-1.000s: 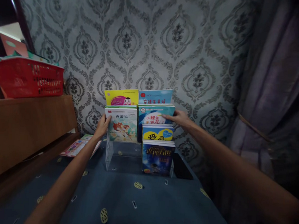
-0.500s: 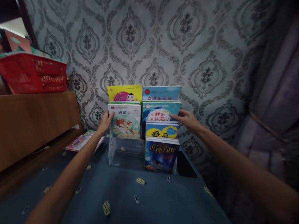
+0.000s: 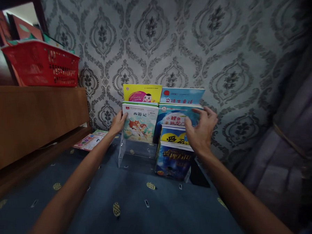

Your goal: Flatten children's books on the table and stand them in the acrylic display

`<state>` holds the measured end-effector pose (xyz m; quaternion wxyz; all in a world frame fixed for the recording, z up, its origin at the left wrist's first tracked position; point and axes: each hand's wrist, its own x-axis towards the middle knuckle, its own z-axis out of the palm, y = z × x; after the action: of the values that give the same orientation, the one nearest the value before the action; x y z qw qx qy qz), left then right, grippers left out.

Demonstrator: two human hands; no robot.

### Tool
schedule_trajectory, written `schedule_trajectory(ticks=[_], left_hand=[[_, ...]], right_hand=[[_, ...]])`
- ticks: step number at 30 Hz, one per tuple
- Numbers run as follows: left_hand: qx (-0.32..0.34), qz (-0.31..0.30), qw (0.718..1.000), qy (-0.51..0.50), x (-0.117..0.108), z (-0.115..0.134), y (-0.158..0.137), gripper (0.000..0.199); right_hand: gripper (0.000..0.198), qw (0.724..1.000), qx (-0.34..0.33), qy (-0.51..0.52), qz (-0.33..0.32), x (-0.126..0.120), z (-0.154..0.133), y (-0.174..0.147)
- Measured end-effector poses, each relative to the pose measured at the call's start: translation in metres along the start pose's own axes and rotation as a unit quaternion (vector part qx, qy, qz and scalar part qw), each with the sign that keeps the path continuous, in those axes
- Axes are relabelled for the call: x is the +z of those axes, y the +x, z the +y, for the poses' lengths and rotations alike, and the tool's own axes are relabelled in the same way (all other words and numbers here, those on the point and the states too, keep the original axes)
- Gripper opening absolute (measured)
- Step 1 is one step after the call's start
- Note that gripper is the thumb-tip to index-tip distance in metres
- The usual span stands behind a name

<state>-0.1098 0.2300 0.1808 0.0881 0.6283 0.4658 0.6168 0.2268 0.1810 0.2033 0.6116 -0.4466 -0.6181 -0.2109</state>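
Note:
A clear acrylic book rack (image 3: 135,158) holds upright books in stepped tiers. At the left edge of a white-covered book (image 3: 140,125), my left hand (image 3: 118,122) is closed, its thumb on the cover and its other fingers partly hidden. A yellow book (image 3: 141,91) rises behind it. My right hand (image 3: 202,130) is open at the right side of a teal book (image 3: 170,114), thumb and fingers apart, fingertips by its top right corner. A light blue book (image 3: 183,94) stands behind that one. Below are a yellow-and-blue book (image 3: 170,134) and a dark blue book (image 3: 173,161).
A dark flat object (image 3: 199,174) lies right of the rack. Colourful booklets (image 3: 90,140) lie to the left on the blue patterned cloth (image 3: 131,192). A red basket (image 3: 41,63) sits on a wooden ledge (image 3: 36,114). Patterned wall (image 3: 173,37) behind, curtain (image 3: 271,151) at right.
The view has shifted, so the rack appears further right. My right hand has loosened from the teal book's right edge and risen towards its top corner, fingers spreading. My left hand keeps its place.

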Motion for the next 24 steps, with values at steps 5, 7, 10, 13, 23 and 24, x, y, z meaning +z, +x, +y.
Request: schedule_trajectory(ticks=[5,7,10,13,23,24], left_hand=[[0.001,-0.006,1.0,-0.023,0.0,-0.002,0.001,0.025],[0.003,-0.009,1.0,-0.021,-0.001,-0.002,0.0,0.025],[0.013,-0.006,1.0,-0.01,-0.001,-0.002,0.0,0.024],[0.019,-0.003,1.0,-0.002,-0.002,-0.001,0.0,0.023],[0.002,-0.012,1.0,0.003,-0.003,0.003,-0.001,0.022],[0.003,-0.01,1.0,0.003,-0.003,0.003,-0.001,0.022]], right_hand=[[0.045,0.998,-0.036,-0.043,-0.034,0.01,0.007,0.018],[0.044,0.992,-0.062,-0.071,-0.083,0.014,0.012,0.029],[0.044,0.978,-0.101,-0.117,-0.141,0.015,0.018,0.043],[0.047,0.967,-0.13,-0.142,-0.164,0.012,0.025,0.047],[0.044,0.971,-0.135,-0.14,-0.143,0.008,0.031,0.043],[0.043,0.971,-0.132,-0.141,-0.141,0.008,0.029,0.043]])
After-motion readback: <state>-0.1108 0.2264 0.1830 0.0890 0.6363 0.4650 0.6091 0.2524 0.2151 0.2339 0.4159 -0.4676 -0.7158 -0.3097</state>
